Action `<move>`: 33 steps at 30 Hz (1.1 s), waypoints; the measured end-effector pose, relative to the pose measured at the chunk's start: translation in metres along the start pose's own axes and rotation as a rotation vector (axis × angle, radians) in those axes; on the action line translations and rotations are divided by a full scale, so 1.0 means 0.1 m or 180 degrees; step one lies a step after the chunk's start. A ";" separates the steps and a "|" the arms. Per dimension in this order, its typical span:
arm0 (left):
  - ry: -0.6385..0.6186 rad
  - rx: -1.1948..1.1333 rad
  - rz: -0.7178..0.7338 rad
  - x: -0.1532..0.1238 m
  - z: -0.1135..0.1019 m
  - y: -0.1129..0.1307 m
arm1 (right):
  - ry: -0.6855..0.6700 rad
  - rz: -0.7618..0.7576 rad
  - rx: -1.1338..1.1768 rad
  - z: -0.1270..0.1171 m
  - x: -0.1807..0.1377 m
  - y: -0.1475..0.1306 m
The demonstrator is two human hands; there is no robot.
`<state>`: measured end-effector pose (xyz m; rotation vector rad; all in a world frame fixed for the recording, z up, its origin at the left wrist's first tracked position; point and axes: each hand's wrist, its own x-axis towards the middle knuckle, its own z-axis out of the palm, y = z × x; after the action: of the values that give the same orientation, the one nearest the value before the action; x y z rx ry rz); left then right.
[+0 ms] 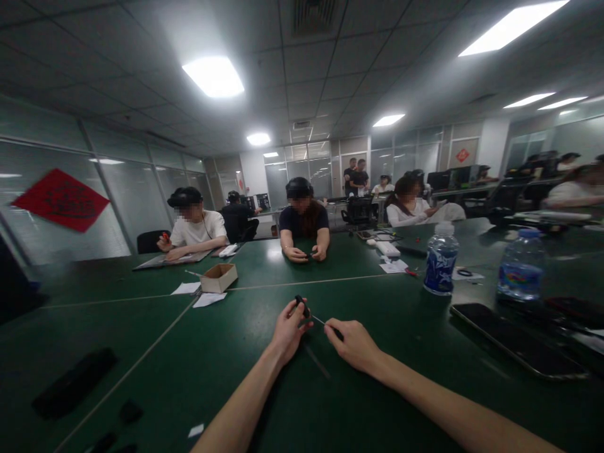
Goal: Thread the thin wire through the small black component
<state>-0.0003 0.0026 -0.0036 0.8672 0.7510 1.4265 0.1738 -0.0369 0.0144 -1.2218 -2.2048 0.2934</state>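
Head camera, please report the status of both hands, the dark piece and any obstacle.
Left hand holding small dark piece. Right hand gripping thin-shafted tool, aimed at the piece; contact unclear. No obstruction seen between hands; phone at right.

One Camera, Up on My Head

I wear the one camera on my head, so it looks out from above my lap side of the green table (pixel 189 362). It faces forward and a bit down. My left hand (pixel 287 330) and my right hand (pixel 353 343) are close to it, just under the middle of the view. My arms (pixel 243 399) come up from the bottom edge. The view is very wide. It takes in the ceiling (pixel 302 75) on top and a glass wall (pixel 127 195) at the left. The person across from me (pixel 303 221) is farther off, near the middle.
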 end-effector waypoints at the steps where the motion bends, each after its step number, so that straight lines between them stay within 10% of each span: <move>1: -0.0006 0.0002 -0.0005 0.00 0.00 0.00 | -0.0004 -0.0008 0.0010 0.00 0.00 0.00; 33: -0.0065 0.0057 0.0000 0.02 -0.09 0.07 | -0.0307 0.0006 0.0066 -0.12 0.01 -0.06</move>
<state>-0.0111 0.0049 -0.0021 0.8945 0.7493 1.4108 0.1765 -0.0406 0.0264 -1.2219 -2.2768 0.3822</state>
